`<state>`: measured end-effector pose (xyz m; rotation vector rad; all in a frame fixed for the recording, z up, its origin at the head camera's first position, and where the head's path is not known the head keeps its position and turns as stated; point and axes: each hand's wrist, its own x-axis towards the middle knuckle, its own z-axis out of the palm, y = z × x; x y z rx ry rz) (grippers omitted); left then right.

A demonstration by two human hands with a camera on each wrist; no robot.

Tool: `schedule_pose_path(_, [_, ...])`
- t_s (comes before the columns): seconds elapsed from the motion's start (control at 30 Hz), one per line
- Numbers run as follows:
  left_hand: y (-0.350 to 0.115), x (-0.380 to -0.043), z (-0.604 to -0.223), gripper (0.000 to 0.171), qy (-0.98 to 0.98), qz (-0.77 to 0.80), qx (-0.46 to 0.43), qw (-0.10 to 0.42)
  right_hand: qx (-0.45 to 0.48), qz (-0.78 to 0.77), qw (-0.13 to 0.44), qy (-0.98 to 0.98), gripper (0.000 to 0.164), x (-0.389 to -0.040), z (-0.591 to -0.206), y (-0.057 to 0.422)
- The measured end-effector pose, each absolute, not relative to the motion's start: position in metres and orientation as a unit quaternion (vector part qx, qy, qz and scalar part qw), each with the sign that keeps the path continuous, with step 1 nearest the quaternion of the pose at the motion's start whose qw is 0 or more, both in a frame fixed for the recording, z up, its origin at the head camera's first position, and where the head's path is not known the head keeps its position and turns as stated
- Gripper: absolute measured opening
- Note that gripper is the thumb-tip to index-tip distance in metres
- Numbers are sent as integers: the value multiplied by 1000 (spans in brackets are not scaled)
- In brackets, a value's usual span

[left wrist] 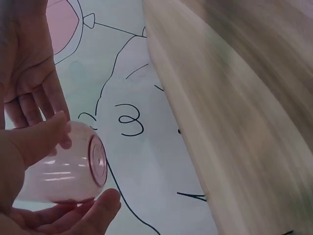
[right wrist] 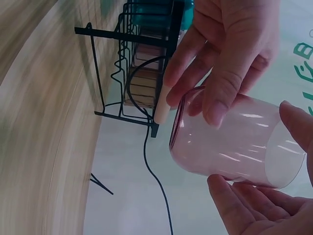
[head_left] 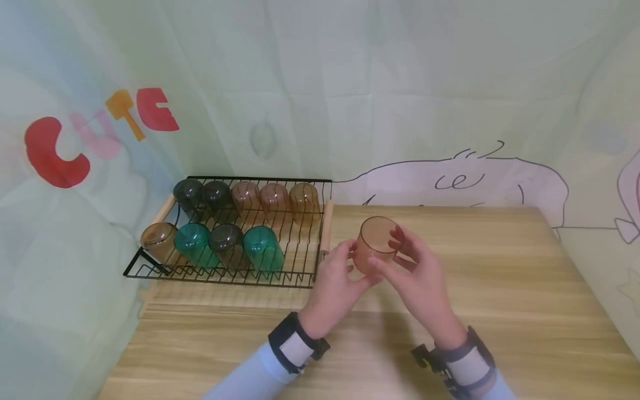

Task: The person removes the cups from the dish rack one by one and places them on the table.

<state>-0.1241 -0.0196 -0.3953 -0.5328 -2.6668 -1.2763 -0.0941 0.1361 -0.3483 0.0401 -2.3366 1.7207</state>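
A clear pink drinking glass [head_left: 375, 244] is held above the table between both hands, its mouth tilted up toward the head camera. My left hand [head_left: 336, 286] grips its left side, thumb and fingers around the wall. On the opposite side my right hand [head_left: 422, 280] holds it, the thumb across the near wall and fingers behind. The left wrist view shows the round base of the glass [left wrist: 68, 166] facing right. In the right wrist view the glass [right wrist: 225, 142] lies sideways between both hands, and nothing is seen inside it.
A black wire rack [head_left: 260, 178] with wooden handles stands at the left on the wooden table [head_left: 500, 289]. Upside-down glasses fill two rows: dark grey, pink and amber behind; amber, teal [head_left: 263, 249] and dark grey in front. A printed curtain [head_left: 425, 100] hangs behind.
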Motion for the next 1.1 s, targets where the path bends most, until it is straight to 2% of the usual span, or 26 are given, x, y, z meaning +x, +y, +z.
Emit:
schedule_pose_path(0.2, [-31, -126, -382, 74, -913, -350, -190, 91, 13, 579, 146, -802, 73, -102, -363, 155])
schedule_pose_path(0.4, [-53, -132, -365, 56, -913, -302, -205, 183, -26, 551, 179, -814, 74, -115, -373, 192])
schedule_pose_path(0.53, [-69, -137, -359, 51, -916, -260, -192, 237, -61, 535, 199, -819, 76, -123, -373, 215])
schedule_pose_path(0.63, [-80, -141, -356, 51, -920, -234, -183, 257, -88, 527, 211, -819, 76, -132, -377, 232])
schedule_pose_path(0.87, [-98, -148, -361, 49, -924, -199, -185, 270, -156, 509, 217, -818, 78, -152, -401, 274])
schedule_pose_path(1.1, [-106, -147, -369, 43, -937, -177, -178, 244, -206, 504, 205, -813, 82, -164, -414, 318])
